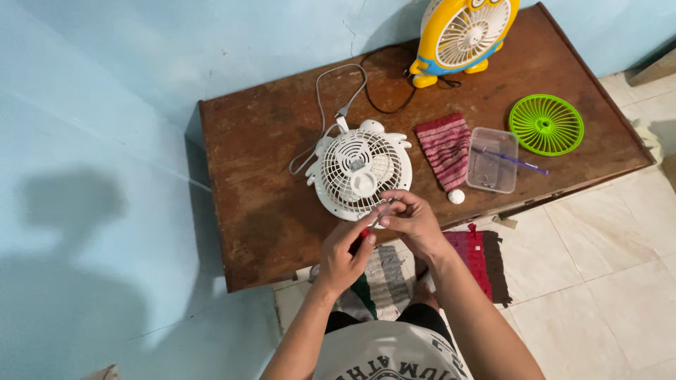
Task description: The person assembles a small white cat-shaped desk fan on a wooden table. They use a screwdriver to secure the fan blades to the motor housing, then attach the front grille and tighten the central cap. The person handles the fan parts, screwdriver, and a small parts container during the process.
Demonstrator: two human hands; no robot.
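My left hand (345,255) grips the red-and-black handle of a screwdriver (373,220) near the table's front edge. My right hand (412,218) pinches the metal shaft close to its tip. Both hands hover just in front of a small white table fan (359,167) that lies face up on the brown wooden table (267,183). The fan's white cable (325,105) loops toward the wall.
A yellow and blue fan (461,32) stands at the back. A striped red cloth (445,148), a clear plastic box (493,160) with a purple tool (517,162), and a green fan grille (546,124) lie at right. A woven mat (479,257) covers the tiled floor.
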